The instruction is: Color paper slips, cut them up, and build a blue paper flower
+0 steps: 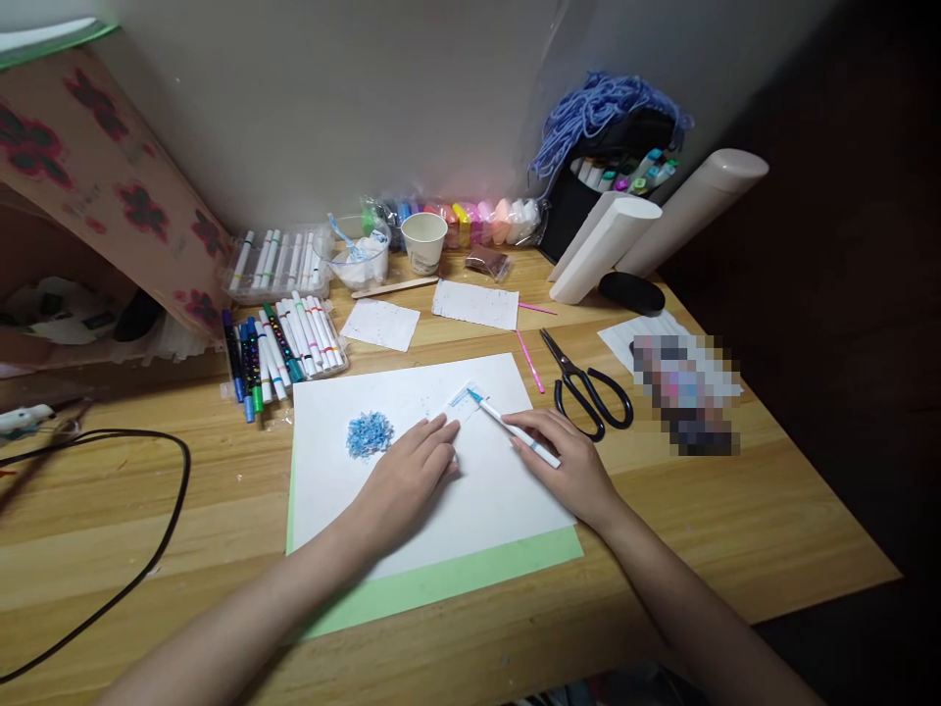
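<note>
My right hand (569, 461) grips a white marker (533, 446) with a blue tip. The tip touches a small white slip (465, 400) that carries blue strokes. My left hand (416, 466) rests on the paper, its fingers stretched toward the slip's lower edge. Under both hands lies a large white sheet (412, 392) on top of a green sheet (441, 590). A small heap of blue and white shreds (370, 434) sits on the white sheet, left of my left hand.
Black-handled scissors (580, 387) lie right of the sheet. Behind it are two paper pieces (476, 304), a paper cup (424, 243), a plastic bowl (359, 260) and a wooden stick (395, 287). Many markers (301, 338) stand left; a black cable (183, 480) curves nearby.
</note>
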### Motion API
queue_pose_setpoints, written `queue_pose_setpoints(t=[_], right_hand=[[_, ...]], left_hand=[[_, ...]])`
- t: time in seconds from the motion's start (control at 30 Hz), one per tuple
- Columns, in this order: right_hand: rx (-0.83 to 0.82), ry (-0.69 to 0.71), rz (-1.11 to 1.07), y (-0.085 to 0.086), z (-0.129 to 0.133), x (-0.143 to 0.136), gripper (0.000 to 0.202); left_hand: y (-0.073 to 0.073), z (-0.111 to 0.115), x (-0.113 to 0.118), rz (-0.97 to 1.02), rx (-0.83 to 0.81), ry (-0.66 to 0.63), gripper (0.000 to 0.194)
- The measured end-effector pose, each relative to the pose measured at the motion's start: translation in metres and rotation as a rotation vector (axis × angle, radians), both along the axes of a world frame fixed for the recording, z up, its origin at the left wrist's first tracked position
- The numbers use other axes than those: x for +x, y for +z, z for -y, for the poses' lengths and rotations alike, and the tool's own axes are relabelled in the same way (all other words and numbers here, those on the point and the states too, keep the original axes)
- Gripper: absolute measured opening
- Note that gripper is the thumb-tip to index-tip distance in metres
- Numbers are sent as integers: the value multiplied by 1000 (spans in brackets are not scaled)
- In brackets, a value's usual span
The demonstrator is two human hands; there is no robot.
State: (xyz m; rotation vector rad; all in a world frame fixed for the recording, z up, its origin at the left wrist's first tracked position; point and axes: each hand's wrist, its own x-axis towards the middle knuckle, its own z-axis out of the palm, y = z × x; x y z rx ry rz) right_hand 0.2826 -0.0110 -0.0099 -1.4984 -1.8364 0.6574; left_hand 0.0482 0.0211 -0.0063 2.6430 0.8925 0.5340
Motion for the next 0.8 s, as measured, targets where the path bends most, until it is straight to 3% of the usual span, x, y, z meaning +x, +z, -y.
queue_pose_setpoints(t=[0.1,0.43,0.7,0.8], right_hand=[[-21,28,-10,0,-2,-3,22],[-65,-124,-60,-4,-4,2,22],[-9,110,0,5,3,-1,20],[-22,118,0,5,2,0,20]], left_hand=[[-1,0,0,13,-34,6,18],[-1,0,-2,-12,-47,-2,18],[0,0,-2,-18,-36,-3,18],[1,1,-2,-38,-13,-1,19]])
